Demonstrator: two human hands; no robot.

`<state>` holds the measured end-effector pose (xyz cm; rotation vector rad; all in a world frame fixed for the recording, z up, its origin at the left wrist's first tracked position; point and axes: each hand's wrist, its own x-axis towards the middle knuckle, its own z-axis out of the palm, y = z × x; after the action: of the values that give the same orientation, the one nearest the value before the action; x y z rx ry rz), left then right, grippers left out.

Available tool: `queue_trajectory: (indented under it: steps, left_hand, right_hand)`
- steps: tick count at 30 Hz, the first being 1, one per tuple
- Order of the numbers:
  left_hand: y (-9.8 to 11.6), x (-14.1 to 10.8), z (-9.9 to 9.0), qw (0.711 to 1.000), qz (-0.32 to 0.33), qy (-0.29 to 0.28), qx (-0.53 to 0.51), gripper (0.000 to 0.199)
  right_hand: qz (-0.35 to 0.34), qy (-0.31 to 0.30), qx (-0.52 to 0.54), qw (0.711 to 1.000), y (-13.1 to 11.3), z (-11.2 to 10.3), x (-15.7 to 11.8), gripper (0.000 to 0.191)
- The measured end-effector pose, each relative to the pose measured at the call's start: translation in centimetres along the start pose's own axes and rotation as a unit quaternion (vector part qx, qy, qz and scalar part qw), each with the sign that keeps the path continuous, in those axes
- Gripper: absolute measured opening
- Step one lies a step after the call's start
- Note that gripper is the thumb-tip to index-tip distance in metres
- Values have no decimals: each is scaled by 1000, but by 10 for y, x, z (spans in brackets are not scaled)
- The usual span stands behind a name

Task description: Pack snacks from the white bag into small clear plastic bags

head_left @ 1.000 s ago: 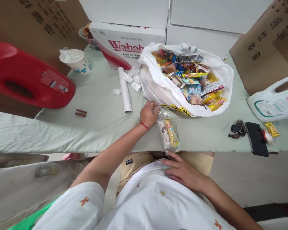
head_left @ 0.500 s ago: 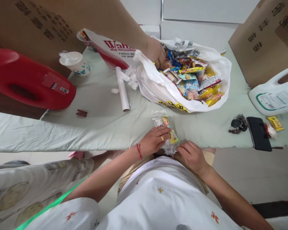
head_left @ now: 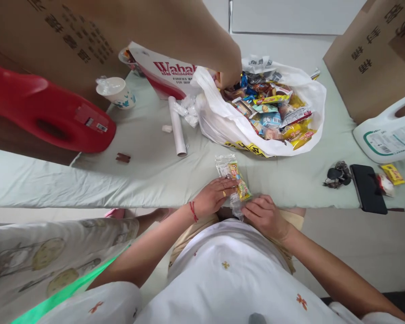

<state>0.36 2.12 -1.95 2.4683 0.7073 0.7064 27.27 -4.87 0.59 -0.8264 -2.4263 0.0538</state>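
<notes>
A clear zip-top plastic bag (head_left: pixel 224 164) with a yellow cartoon-print snack packet (head_left: pixel 240 181) inside lies at the table's front edge. My left hand (head_left: pixel 216 194), wearing a ring and a red string bracelet, rests with outstretched fingers flat across the bag; its thumb is hidden. At the bag's lower end my right hand (head_left: pixel 265 216) is closed, pinching the crumpled clear plastic near the edge. Beyond, a white shopping bag (head_left: pixel 219 121) full of wrapped snacks stands wide open. Another person's hand (head_left: pixel 231 74) reaches into its left side, its fingers partly hidden.
Left are a red jug (head_left: pixel 54 117), a paper cup (head_left: pixel 116 92), a white plastic roll (head_left: pixel 177 128) and a brown clip-like piece (head_left: pixel 123 157). Right are a black phone (head_left: pixel 368 189), keys (head_left: pixel 337 174), a yellow packet (head_left: pixel 393 174) and a white jug (head_left: pixel 388 130). Cardboard boxes (head_left: pixel 374 58) stand behind.
My right hand has shifted slightly left along the bag's lower end, its fingers curled in more. The other person's hand has turned and bent at the wrist over the shopping bag.
</notes>
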Motion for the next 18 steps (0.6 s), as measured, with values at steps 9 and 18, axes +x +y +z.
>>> queue_trajectory:
  steps: [9,18]
  left_hand:
    - [6,3,-8,994,-11,25,-105,52]
    - [35,7,27,966,-135,209,-75,62]
  right_hand:
    - [275,-74,374,882,56,11,78,18]
    - [395,-62,485,778,56,27,78,30]
